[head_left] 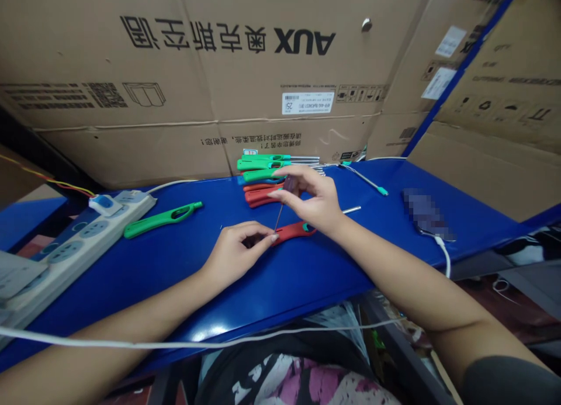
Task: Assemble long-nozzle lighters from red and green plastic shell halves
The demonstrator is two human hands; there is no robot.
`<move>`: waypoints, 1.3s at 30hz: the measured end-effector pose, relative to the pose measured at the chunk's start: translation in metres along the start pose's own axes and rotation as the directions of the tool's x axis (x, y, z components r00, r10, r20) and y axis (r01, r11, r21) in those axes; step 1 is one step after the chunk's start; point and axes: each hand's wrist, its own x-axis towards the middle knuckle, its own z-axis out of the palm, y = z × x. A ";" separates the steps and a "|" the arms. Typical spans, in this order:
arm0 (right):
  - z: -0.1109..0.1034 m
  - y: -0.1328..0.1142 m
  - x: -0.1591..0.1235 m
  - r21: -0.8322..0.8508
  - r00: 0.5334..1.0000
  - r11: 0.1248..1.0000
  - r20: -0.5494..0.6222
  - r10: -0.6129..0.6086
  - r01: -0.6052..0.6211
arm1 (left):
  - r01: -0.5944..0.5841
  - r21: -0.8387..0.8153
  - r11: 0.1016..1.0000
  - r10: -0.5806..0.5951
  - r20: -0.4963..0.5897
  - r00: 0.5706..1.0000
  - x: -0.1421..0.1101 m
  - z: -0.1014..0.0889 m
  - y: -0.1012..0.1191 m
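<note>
Spreading beneath both hands, the blue table (263,300) bears a red lighter (291,232) lying lengthwise rightward from the nearer left hand (232,256), which pinches its handle end, while the right hand (318,200) grips a dark-handled screwdriver (288,184) above, its thin shaft (279,217) slanting down-left to that end.

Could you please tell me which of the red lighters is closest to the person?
The red lighter at the left hand, out in front; the other red ones lie in the pile behind.
</note>
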 end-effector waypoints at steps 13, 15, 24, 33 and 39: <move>-0.006 -0.004 0.000 -0.087 0.962 0.988 0.252 -0.101 0.127 | -0.184 0.152 0.971 0.174 0.082 0.981 0.000 -0.003 -0.001; -0.007 -0.005 0.000 -0.121 0.952 0.977 0.275 -0.137 0.175 | -0.201 0.174 0.964 0.188 0.089 0.978 0.000 -0.003 -0.002; -0.006 -0.012 -0.003 -0.079 0.918 0.984 0.379 -0.119 0.161 | -0.287 0.282 0.916 0.247 0.167 0.954 -0.001 -0.004 -0.010; -0.004 0.000 -0.006 -0.226 0.963 0.952 0.220 -0.159 0.209 | -0.201 0.301 0.932 0.170 0.127 0.977 0.003 -0.003 -0.015; 0.000 0.003 -0.009 -0.264 0.967 0.943 0.209 -0.147 0.201 | -0.181 0.251 0.951 0.152 0.132 0.980 0.003 -0.002 -0.018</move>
